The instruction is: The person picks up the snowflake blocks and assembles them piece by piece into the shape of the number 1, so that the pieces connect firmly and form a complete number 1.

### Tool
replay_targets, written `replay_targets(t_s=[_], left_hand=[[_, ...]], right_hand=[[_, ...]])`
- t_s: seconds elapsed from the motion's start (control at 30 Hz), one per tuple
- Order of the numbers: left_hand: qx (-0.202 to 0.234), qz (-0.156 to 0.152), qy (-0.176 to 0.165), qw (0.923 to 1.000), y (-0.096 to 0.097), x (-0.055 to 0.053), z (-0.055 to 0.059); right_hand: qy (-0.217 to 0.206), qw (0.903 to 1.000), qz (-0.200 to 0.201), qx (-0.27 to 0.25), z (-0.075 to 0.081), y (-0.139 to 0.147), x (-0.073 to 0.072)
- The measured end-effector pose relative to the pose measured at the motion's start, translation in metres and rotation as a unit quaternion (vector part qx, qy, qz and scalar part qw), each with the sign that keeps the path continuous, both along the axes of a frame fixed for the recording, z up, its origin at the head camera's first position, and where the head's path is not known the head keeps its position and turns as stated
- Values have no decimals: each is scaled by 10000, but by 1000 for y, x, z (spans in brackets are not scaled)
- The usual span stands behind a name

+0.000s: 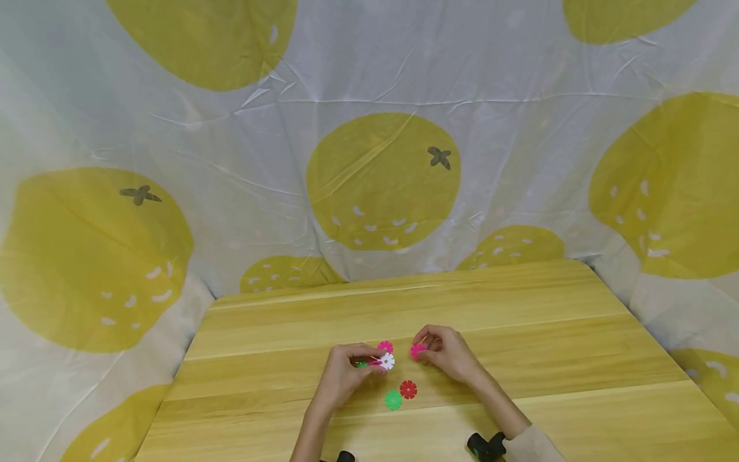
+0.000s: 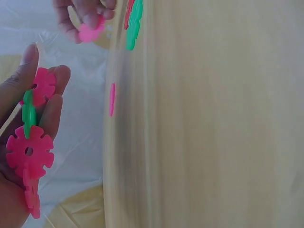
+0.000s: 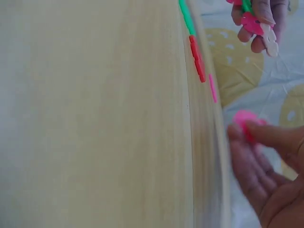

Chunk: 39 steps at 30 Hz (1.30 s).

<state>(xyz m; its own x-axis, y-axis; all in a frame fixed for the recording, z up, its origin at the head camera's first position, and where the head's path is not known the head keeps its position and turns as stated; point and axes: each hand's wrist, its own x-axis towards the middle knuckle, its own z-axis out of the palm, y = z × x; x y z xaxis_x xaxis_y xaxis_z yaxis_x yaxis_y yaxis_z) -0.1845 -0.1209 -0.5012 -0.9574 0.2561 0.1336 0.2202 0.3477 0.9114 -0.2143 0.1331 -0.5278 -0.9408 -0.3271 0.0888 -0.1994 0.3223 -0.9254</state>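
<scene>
white tip and lone pink disc face each other across a gap

the left hand point(image 1: 340, 375) grips a short chain point(image 2: 16, 145) of notched discs, thumb and fingers pinching near its far end. the chain's long axis runs along the palm toward the fingertips, so in the head view it points right, toward the other hand. its end piece, a white disc point(image 1: 388, 362), stands out past the fingertips; behind it come pink pieces and a green link point(image 2: 29, 114).

the right hand point(image 1: 450, 354) pinches a single pink disc point(image 1: 416, 351) between thumb and fingers. this disc lies to the right of the white one and slightly farther from the person, near it but apart; its exact tilt is blurred in the right wrist view.

on the table point(image 1: 519, 308), a loose pink disc point(image 1: 385, 346) lies just beyond the white tip, nearer the left hand. a red disc point(image 1: 408, 389) and a loose green disc point(image 1: 394, 401) lie side by side, closer to the person, between the two forearms.
</scene>
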Motion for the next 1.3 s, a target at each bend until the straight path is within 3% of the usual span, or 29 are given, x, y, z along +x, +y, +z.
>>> replay_targets(t_s=[0.1, 0.2, 0.37, 0.57, 0.87, 1.3], left_hand=[[48, -132, 92, 9999, 1, 1, 0], [47, -311, 229, 9992, 3, 1, 0], [7, -427, 326, 9986, 4, 2, 1], [-19, -352, 184, 9992, 4, 4, 5], [-156, -479, 147, 9986, 6, 5, 9], [-170, -477, -35, 9987, 3, 6, 11]], right_hand=[[-371, 9967, 327, -638, 2, 2, 6], [-471, 9936, 449, -923, 6, 3, 12], [-365, 9930, 447, -1035, 13, 2, 21], [-369, 9896, 452, -1316, 15, -1, 27], [-230, 9848, 397, -1674, 14, -4, 33], [102, 9841, 338, -1739, 15, -9, 38]])
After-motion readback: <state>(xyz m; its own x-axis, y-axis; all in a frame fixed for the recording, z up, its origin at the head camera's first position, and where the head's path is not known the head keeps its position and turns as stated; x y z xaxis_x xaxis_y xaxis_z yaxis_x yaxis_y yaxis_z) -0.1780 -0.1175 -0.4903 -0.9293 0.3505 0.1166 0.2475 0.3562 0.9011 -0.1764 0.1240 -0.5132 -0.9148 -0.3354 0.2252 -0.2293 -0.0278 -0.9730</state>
